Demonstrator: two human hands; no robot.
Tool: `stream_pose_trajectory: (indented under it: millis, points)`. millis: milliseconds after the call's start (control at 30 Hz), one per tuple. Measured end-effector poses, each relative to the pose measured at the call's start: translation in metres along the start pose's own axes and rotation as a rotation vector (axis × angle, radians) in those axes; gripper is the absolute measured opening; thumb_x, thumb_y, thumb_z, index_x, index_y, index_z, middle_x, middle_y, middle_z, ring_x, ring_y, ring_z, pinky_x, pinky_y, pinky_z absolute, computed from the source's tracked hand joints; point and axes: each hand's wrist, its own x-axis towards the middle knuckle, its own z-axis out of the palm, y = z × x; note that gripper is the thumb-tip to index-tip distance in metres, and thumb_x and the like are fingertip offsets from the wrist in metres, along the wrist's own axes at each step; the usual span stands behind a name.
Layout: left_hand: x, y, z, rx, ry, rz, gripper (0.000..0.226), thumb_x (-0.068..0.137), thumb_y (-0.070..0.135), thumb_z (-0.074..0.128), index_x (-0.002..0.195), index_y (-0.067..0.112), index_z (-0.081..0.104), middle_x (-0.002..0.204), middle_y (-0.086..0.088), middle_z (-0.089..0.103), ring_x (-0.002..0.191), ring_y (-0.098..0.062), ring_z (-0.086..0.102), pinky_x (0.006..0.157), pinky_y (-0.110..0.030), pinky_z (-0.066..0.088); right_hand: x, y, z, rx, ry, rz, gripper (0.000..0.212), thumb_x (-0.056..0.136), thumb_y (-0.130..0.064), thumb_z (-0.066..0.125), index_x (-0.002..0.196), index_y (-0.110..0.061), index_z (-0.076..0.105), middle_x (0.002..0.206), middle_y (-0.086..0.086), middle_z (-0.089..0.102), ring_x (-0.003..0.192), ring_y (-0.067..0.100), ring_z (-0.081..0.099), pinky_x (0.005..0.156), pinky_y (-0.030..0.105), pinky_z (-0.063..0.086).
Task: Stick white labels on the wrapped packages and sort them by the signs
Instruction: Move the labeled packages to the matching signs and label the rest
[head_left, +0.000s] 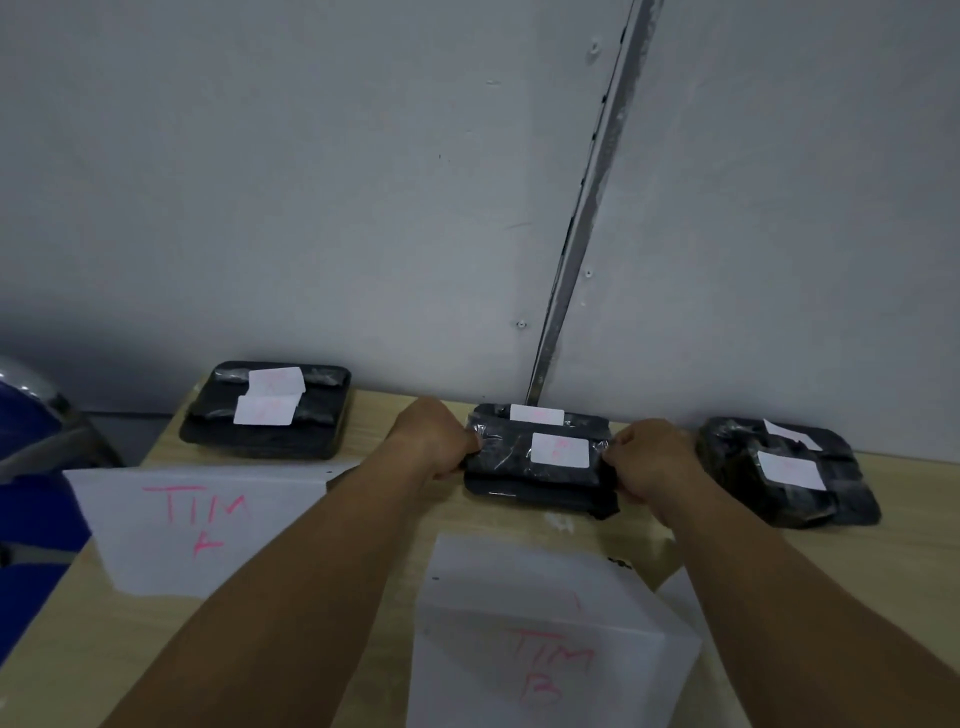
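Clamping both ends of the middle package (511, 460), my left grip (436, 441) and right grip (649, 457) curl round its crinkly, glossy black wrap, with most fingertips hidden behind it. It lies at the frame's centre over another flat black package (540, 499), near the wall. Pink marks on its white label (560, 450) are too faint to read. A paper sign (545, 649) lies on the pale wooden worktop (914, 561). A blue object (31, 467) is cut off at the left edge.

Glossy plastic-wrapped black package (540, 462), matt paper sign (540, 634), smooth pale wood-look table (384, 561).
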Motion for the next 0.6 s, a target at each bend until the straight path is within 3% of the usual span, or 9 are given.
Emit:
stream_pose_trajectory:
  millis: [167, 267, 433, 600]
  points:
    - [0.003, -0.004, 0.001, 0.096, -0.023, -0.011, 0.038, 0.086, 0.029, 0.072, 0.093, -0.008, 0.071, 0.095, -0.02, 0.072, 0.081, -0.028, 0.063, 0.075, -0.034, 0.052, 0.004, 0.002, 0.006, -0.143, -0.011, -0.033, 0.018, 0.088, -0.004, 0.053, 0.089, 0.007, 0.068, 0.101, 0.027, 0.066, 0.088, 0.032, 0.062, 0.078, 0.038, 0.052]
    - [0.004, -0.006, 0.003, 0.127, -0.022, -0.008, 0.038, 0.086, 0.031, 0.071, 0.093, -0.007, 0.071, 0.096, -0.018, 0.072, 0.094, -0.031, 0.067, 0.079, -0.034, 0.052, 0.007, 0.005, 0.009, -0.144, -0.002, -0.032, 0.017, 0.085, -0.002, 0.054, 0.086, 0.007, 0.068, 0.096, 0.027, 0.067, 0.09, 0.038, 0.065, 0.077, 0.041, 0.054]
    - [0.005, -0.008, 0.007, 0.107, -0.008, -0.013, 0.038, 0.085, 0.03, 0.073, 0.094, -0.007, 0.07, 0.098, -0.019, 0.072, 0.099, -0.032, 0.067, 0.081, -0.035, 0.053, 0.01, 0.007, 0.011, -0.151, 0.015, -0.01, 0.016, 0.084, -0.003, 0.054, 0.085, 0.007, 0.067, 0.093, 0.027, 0.067, 0.088, 0.04, 0.066, 0.079, 0.046, 0.057]
    - [0.004, -0.008, 0.01, 0.148, -0.007, 0.001, 0.039, 0.085, 0.031, 0.072, 0.096, -0.007, 0.07, 0.102, -0.019, 0.071, 0.102, -0.032, 0.066, 0.085, -0.036, 0.052, 0.009, 0.007, 0.012, -0.22, 0.022, 0.002, 0.013, 0.083, -0.006, 0.054, 0.072, -0.002, 0.058, 0.079, 0.02, 0.061, 0.076, 0.033, 0.061, 0.067, 0.035, 0.049]
